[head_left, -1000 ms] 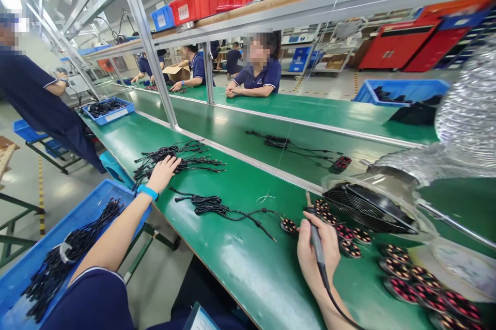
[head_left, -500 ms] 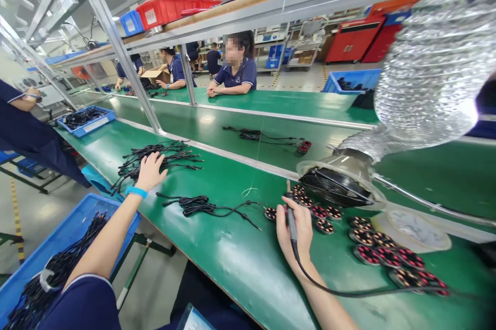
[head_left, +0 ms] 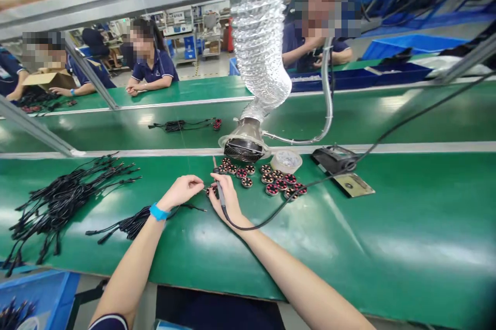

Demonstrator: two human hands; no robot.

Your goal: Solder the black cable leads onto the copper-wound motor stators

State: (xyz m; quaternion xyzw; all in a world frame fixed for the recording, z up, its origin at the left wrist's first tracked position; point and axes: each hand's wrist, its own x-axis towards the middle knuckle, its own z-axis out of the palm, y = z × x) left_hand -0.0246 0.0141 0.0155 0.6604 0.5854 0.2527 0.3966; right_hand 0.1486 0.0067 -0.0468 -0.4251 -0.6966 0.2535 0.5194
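My right hand (head_left: 229,200) is closed around a soldering iron (head_left: 221,194), its tip pointing up and away. Its fingers also reach the small motor stator (head_left: 210,191), which they partly cover. Just left of it, my left hand (head_left: 181,192) is pinched at a thin wire end beside the stator; the grip is partly hidden. A bundled black cable (head_left: 134,223) lies under and left of my left wrist, one loose end (head_left: 196,207) showing below the hand. More motor stators (head_left: 247,182) with copper and red windings sit right of the iron.
A heap of black cables (head_left: 64,201) covers the bench's left. Behind the stators hangs a fume extractor fan (head_left: 244,148) on a foil duct (head_left: 263,35). A tape roll (head_left: 287,161) and iron stand (head_left: 333,159) are to the right. The iron's cord (head_left: 271,216) crosses the bench. Co-workers sit opposite.
My left hand has left the cable heap and come right to the stator, its fingers closing to a pinch. My right hand still holds the soldering iron. The view has swung right.
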